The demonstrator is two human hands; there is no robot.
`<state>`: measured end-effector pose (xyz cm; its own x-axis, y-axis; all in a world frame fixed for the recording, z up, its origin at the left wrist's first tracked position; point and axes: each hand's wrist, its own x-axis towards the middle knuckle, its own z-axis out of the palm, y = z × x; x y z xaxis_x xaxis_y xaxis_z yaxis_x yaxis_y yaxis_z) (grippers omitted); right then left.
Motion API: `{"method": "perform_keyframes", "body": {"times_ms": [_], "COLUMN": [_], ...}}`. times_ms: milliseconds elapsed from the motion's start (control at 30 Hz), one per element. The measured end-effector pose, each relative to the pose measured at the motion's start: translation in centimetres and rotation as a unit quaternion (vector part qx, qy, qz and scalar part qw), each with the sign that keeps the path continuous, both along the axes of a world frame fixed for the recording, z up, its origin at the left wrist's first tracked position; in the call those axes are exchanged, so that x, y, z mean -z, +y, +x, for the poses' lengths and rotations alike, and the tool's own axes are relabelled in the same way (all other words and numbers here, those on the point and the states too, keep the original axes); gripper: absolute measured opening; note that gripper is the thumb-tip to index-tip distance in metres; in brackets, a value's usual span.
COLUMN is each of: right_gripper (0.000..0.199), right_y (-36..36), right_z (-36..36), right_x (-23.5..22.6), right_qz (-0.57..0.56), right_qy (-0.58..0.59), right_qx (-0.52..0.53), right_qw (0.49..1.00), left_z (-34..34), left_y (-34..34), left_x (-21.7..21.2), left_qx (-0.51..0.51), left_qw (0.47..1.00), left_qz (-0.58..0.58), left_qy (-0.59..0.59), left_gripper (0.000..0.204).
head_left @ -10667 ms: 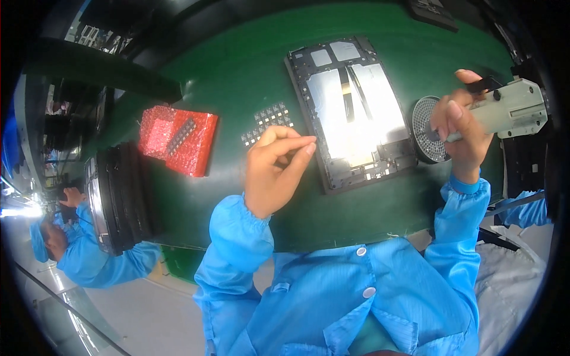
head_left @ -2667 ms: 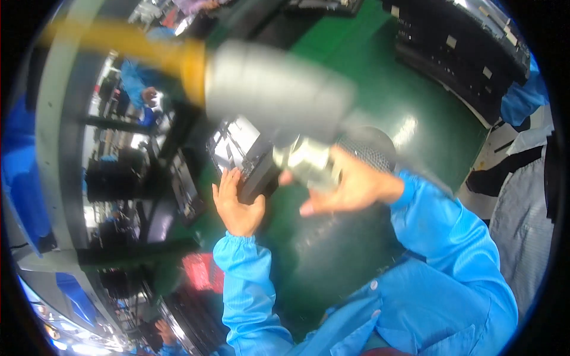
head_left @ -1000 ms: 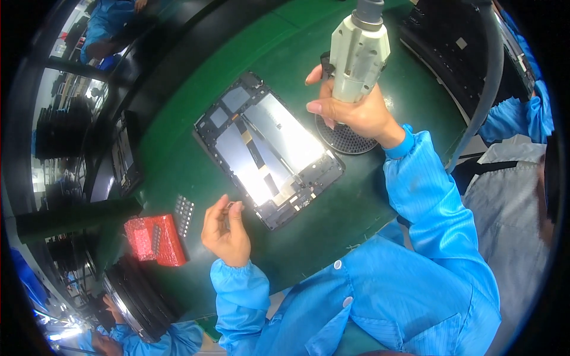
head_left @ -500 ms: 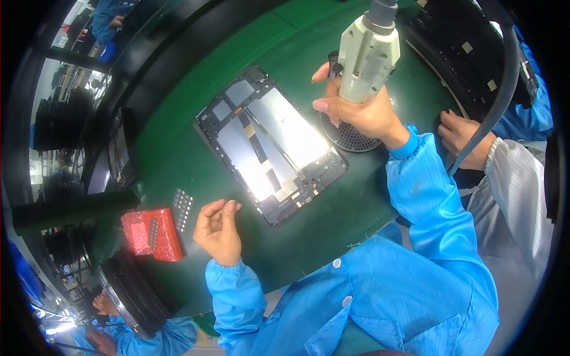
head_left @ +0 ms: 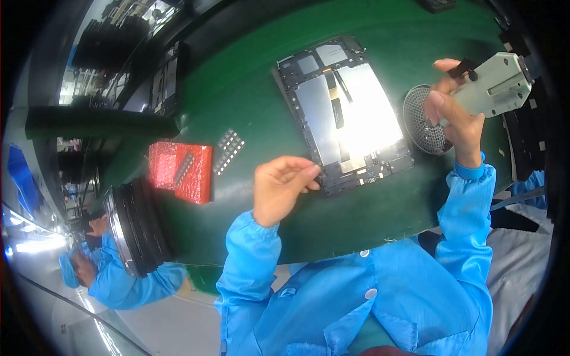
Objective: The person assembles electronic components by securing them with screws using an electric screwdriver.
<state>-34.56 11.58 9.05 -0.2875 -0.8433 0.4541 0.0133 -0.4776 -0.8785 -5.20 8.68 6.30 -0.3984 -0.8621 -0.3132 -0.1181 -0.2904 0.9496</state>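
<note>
You're working at the near left corner of the dark-framed panel (head_left: 305, 127), which is lying flat on the green bench (head_left: 255, 71) in front of you, silvery sheets facing up, tilted a bit with its far end leaning left. Step in hand, as a judgement: you're doing fine fingertip work at that frame edge, probably seating or adjusting something small.

Your left hand (head_left: 278, 188) is nearly closing, thumb and forefinger coming together at the edge, other fingers curling under. Can't tell whether you're holding a small part there; fingertips are hiding it. Your right hand (head_left: 465, 127) is wrapping round the pale power tool (head_left: 500, 86), fingers bent about its narrow front. You're holding it off to the panel's right, near the round perforated tray (head_left: 414, 124). Tip isn't showing clearly, so contact with the tray is unclear.

Left of your left hand, a sheet of small parts (head_left: 227, 152) is lying just beside the red bubble-wrap packet (head_left: 199, 172), with a dark strip (head_left: 183, 169) resting on top of that.

Next move, judging from this: it's calling for precise alignment at the corner, a light left pinch and no sideways push on the panel, with the tool staying clear of the shiny sheets.
</note>
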Motion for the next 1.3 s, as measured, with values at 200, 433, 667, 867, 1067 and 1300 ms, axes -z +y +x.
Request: {"method": "perform_keyframes", "body": {"times_ms": [200,433,667,867,1067,1300], "right_gripper": [0.041,0.037,0.038,0.042,0.040,0.041], "right_y": [-0.1,0.2,0.7,-0.3,-0.3,0.4], "right_z": [0.5,1.0,0.0,1.3,1.7,1.4], "right_x": [0.3,0.1,-0.3,0.0,0.5,-0.7], "right_qz": [0.022,0.035,0.054,0.017,0.010,0.032], "right_qy": [0.009,0.005,0.016,0.027,-0.001,0.025], "right_qx": [-0.001,0.015,-0.011,-0.016,-0.064,0.012], "right_qw": [1.000,0.999,0.998,0.999,0.998,0.999], "left_z": [-0.8,-1.2,-0.9,2.0,1.8,1.7], "left_y": [-0.8,-1.2,0.3,1.0,1.2,1.1], "left_x": [0.4,0.8,1.8,3.8,1.6,0.9], "left_qx": [-0.007,-0.013,0.031,0.054,0.080,0.069], "left_qw": [0.996,0.995,0.877,0.924,0.871,0.864], "left_qz": [-0.068,-0.073,-0.447,-0.361,-0.447,-0.458], "left_qy": [-0.057,-0.065,-0.170,-0.115,-0.189,-0.195], "left_gripper": [0.012,0.014,0.029,0.027,0.025,0.027]}}
